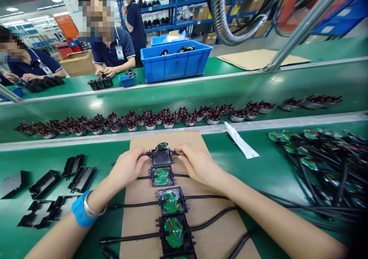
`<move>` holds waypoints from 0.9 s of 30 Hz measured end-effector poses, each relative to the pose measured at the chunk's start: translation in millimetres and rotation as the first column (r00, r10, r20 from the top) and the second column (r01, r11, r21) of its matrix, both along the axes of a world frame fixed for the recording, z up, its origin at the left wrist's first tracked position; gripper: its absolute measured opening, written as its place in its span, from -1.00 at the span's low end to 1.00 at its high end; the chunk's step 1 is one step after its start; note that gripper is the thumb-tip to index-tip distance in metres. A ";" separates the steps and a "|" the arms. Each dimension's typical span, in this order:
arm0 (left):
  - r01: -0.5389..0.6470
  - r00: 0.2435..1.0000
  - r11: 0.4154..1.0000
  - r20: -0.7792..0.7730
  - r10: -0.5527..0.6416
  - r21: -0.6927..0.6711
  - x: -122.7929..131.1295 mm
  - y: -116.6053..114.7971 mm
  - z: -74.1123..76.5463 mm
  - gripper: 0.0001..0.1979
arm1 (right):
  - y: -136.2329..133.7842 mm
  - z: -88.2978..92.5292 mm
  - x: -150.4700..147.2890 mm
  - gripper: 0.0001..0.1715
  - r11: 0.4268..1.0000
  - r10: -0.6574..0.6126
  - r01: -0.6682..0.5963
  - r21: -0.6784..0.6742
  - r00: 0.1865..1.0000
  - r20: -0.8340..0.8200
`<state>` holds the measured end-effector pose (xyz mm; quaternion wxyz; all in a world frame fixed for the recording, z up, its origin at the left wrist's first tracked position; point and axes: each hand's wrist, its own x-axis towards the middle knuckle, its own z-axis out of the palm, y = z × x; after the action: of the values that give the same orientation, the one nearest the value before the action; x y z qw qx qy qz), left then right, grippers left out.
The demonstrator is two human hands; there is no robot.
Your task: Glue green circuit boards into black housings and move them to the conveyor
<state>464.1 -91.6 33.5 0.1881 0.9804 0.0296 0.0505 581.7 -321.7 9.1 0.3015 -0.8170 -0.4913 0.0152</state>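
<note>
On cardboard, black cases, green boards inside nearer ones

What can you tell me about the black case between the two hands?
The black case is a shallow, open box, apparently plastic, with small side tabs. It lies on brown cardboard, farthest in a row of similar cases. A green circuit board with coloured wires sits raised at its far edge. The left hand and right hand pinch black cables at either side.

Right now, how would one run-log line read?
left hand: pinching left cable; right hand: pinching right cable; box: between hands; board: at box's far edge
</note>
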 end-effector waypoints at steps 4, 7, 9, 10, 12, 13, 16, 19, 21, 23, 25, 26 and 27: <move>-0.028 1.000 1.000 -0.001 0.028 -0.009 -3.7 -5.5 11.8 -0.82 | 0.6 37.6 -14.5 -0.73 0.988 0.010 0.000 -0.153 0.998 0.063; -0.010 0.997 0.995 -0.069 0.017 0.098 2.3 -8.6 12.2 -0.79 | 13.2 56.7 -15.4 -0.74 0.945 0.014 0.023 -0.326 0.994 0.111; -0.002 0.994 0.988 -0.110 0.019 0.157 9.3 -11.1 10.4 -0.78 | 23.6 58.5 -12.1 -0.75 0.929 0.028 0.026 -0.370 0.990 0.140; 0.000 0.992 0.985 -0.121 0.021 0.172 12.7 -12.6 9.5 -0.78 | 28.5 57.0 -9.9 -0.76 0.927 0.040 0.020 -0.375 0.987 0.153; -0.002 0.991 0.983 -0.129 0.026 0.185 18.1 -15.2 8.1 -0.79 | 36.6 51.9 -5.5 -0.77 0.926 0.070 0.000 -0.378 0.982 0.173; -0.004 0.991 0.982 -0.134 0.030 0.191 19.7 -16.2 7.5 -0.79 | 39.5 49.5 -3.7 -0.78 0.923 0.084 -0.009 -0.385 0.980 0.179; -0.008 0.988 0.981 -0.148 0.037 0.196 20.2 -16.7 5.5 -0.79 | 44.2 46.7 -0.3 -0.78 0.902 0.118 -0.033 -0.430 0.978 0.173; -0.006 0.987 0.984 -0.155 0.034 0.178 17.2 -13.6 2.3 -0.79 | 43.8 48.3 1.8 -0.76 0.887 0.128 -0.048 -0.459 0.981 0.145; -0.003 0.988 0.987 -0.153 0.028 0.159 15.4 -10.6 -0.3 -0.80 | 42.1 48.2 3.9 -0.73 0.886 0.142 -0.071 -0.458 0.982 0.123; -0.001 0.989 0.991 -0.146 0.021 0.135 14.5 -7.9 -2.4 -0.80 | 40.7 45.9 6.6 -0.68 0.885 0.172 -0.112 -0.452 0.981 0.095; 0.001 0.990 0.994 -0.137 0.014 0.110 14.5 -5.7 -3.5 -0.81 | 40.2 42.4 9.0 -0.62 0.876 0.199 -0.147 -0.460 0.978 0.067; 0.002 0.991 0.995 -0.131 0.011 0.098 14.7 -4.8 -3.8 -0.81 | 40.4 40.8 9.8 -0.60 0.869 0.206 -0.156 -0.469 0.977 0.056; 0.003 0.992 0.996 -0.127 0.008 0.086 15.0 -3.9 -3.9 -0.82 | 40.9 39.3 10.4 -0.58 0.862 0.210 -0.161 -0.480 0.977 0.048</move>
<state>479.1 -95.5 29.6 0.1434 0.9888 0.0404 -0.0106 592.1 -280.8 48.4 0.0653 -0.8144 -0.5632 0.1233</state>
